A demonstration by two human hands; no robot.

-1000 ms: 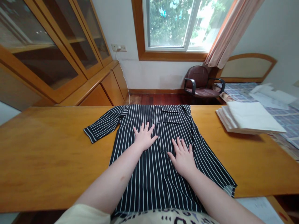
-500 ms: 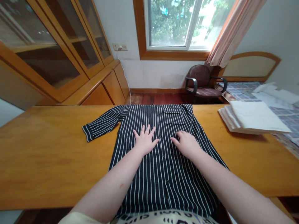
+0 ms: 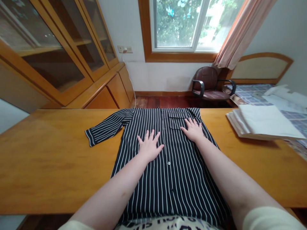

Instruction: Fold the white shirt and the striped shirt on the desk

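Note:
A black shirt with white stripes (image 3: 153, 179) lies front side up across the table, its buttons running down the middle. One sleeve stretches out to the left; the other is not spread out on the right, where only a short folded bit shows near the shoulder. My left hand (image 3: 149, 147) rests flat on the shirt's left half, fingers spread. Over by the chest pocket (image 3: 176, 120), my right hand (image 3: 193, 130) lies on the cloth with its fingers stretched out and apart. Neither hand grips anything.
The shirt lies on a wooden table (image 3: 55, 159). A stack of white folded sheets (image 3: 266, 121) sits at the table's right. Beyond are a brown armchair (image 3: 208, 84), a bed (image 3: 254, 91) and a window. A glass-door cabinet (image 3: 100, 86) stands at the left.
My right hand has moved forward and slightly right, from the shirt's middle to the pocket, and its fingers have spread. The left hand stays in place.

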